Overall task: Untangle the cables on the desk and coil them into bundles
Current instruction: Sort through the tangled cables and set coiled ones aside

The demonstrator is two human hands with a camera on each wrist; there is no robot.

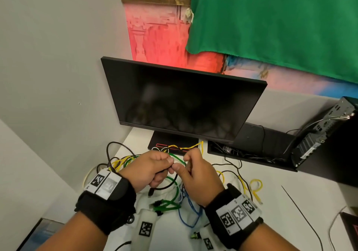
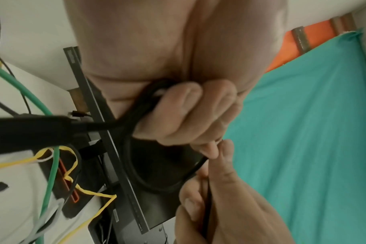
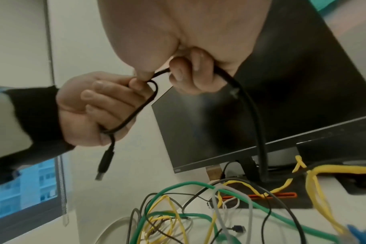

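Observation:
Both hands hover over a tangle of cables on the white desk (image 1: 290, 198). My left hand (image 1: 166, 165) grips a small loop of a black USB cable (image 1: 166, 187), fingers curled round it (image 2: 188, 115); the cable's USB plug (image 3: 104, 161) hangs below the fist. Just to the right, almost touching it, my right hand (image 1: 180, 166) pinches the same black cable (image 3: 178, 72), and the rest of the cable (image 3: 255, 123) trails down to the desk. Under the hands lie green (image 1: 170, 206), yellow (image 1: 124, 160) and blue (image 1: 189, 212) cables, crossed over each other.
A dark monitor (image 1: 184, 103) stands right behind the hands, its base (image 1: 174, 140) under yellow cable. To the right are a black tray of wires (image 1: 251, 154) and a small computer case (image 1: 319, 134). More yellow cable (image 1: 255, 188) lies on the right; a wall closes the left.

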